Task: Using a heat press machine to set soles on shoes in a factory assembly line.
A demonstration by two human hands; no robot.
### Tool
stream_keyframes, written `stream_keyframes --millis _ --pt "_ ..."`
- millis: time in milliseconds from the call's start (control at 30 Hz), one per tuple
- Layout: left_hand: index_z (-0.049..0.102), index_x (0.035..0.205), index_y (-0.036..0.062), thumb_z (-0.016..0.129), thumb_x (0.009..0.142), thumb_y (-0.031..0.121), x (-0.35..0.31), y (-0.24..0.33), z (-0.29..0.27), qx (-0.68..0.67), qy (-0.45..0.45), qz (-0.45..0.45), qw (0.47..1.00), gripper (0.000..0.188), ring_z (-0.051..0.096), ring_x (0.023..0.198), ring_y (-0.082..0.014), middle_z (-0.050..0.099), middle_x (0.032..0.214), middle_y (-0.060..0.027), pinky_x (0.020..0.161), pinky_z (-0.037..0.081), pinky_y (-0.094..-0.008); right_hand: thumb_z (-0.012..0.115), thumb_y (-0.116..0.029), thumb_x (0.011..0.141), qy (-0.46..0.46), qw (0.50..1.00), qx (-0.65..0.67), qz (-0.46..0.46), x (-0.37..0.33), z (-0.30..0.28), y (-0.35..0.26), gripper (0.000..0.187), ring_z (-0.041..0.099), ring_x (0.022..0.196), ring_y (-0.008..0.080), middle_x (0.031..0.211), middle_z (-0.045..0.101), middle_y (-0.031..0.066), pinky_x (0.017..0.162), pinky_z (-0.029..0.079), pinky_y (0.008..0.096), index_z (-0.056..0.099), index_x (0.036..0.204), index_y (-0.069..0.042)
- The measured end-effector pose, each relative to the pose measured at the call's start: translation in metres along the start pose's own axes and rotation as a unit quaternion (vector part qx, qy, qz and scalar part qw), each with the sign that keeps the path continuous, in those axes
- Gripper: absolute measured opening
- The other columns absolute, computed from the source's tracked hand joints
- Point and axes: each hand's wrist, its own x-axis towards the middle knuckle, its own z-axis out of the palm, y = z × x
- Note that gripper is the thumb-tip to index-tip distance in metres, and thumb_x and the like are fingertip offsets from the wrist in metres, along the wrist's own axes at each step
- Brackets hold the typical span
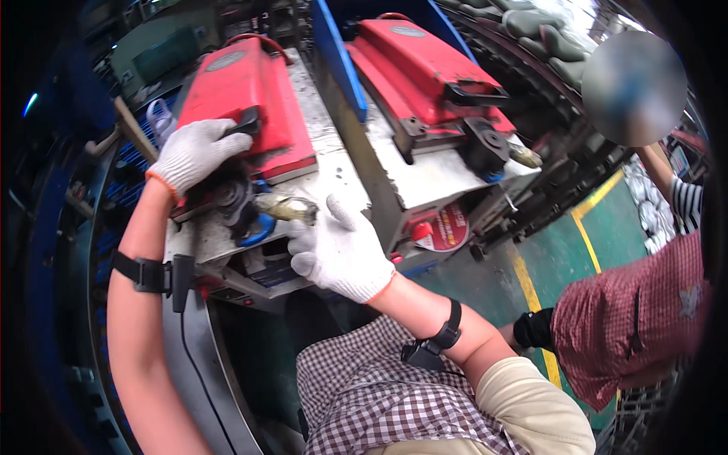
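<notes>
My left hand, in a white knitted glove, is curled over the black handle on the front of a red machine cover. Beside the end of a tape-wrapped or plastic-wrapped lever grip is my right hand, gloved the same way. Its thumb stands apart from the loosely bent fingers, and nothing shows between them. Whether it touches the grip I cannot tell. A dark round mechanism with a blue part sits at the machine's front, left of the grip.
To the right stands a second red-covered machine with a blue panel beside it. Another person in a red checked garment is at the right. Filled sacks lie at the far right. Yellow lines mark the green floor.
</notes>
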Motion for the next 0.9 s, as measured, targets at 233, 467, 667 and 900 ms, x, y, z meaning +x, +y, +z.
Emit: stream_keyframes --millis 233,467,667,900 --pt "0.074 0.102 0.0075 0.064 0.094 0.047 -0.001 -0.007 0.007 -0.008 0.048 0.012 0.999 0.042 0.07 0.094 -0.0384 0.072 0.094 -0.0197 0.083 0.052 -0.0439 0.067 -0.035 0.104 -0.12 0.807 -0.574 -0.074 -0.121 0.035 -0.021 0.043 0.066 0.102 0.0267 0.114 0.07 0.014 0.091 0.053 0.0405 0.063 0.127 0.0" --pt "0.065 0.093 -0.0001 0.064 0.095 0.033 0.016 -0.033 0.028 -0.051 0.104 0.078 0.99 0.033 0.066 0.08 -0.0364 0.063 0.081 -0.0217 0.074 0.047 -0.0453 0.071 -0.038 0.102 -0.52 0.703 -0.466 0.135 -0.206 0.076 0.005 0.055 0.062 0.117 0.047 0.131 0.065 0.028 0.1 0.049 0.0587 0.065 0.132 0.008" --pt "0.064 0.111 -0.0082 0.064 0.096 0.017 0.035 -0.08 0.038 -0.131 0.076 0.097 0.984 0.029 0.061 0.09 -0.0214 0.066 0.097 -0.0141 0.086 0.048 -0.0352 0.068 -0.039 0.104 -0.456 0.712 -0.527 0.082 -0.243 0.07 -0.004 0.045 0.065 0.104 0.0424 0.112 0.068 0.0233 0.092 0.051 0.0525 0.07 0.117 0.004" --pt "0.065 0.138 0.0007 0.067 0.098 0.041 0.055 -0.109 0.049 -0.195 0.107 0.034 0.974 0.057 0.066 0.118 -0.0283 0.071 0.127 -0.0179 0.105 0.047 -0.0526 0.067 -0.034 0.096 -0.368 0.462 -0.807 -0.007 -0.288 0.099 -0.024 0.026 0.067 0.097 0.0331 0.099 0.067 0.0132 0.086 0.048 0.0497 0.075 0.105 -0.011"
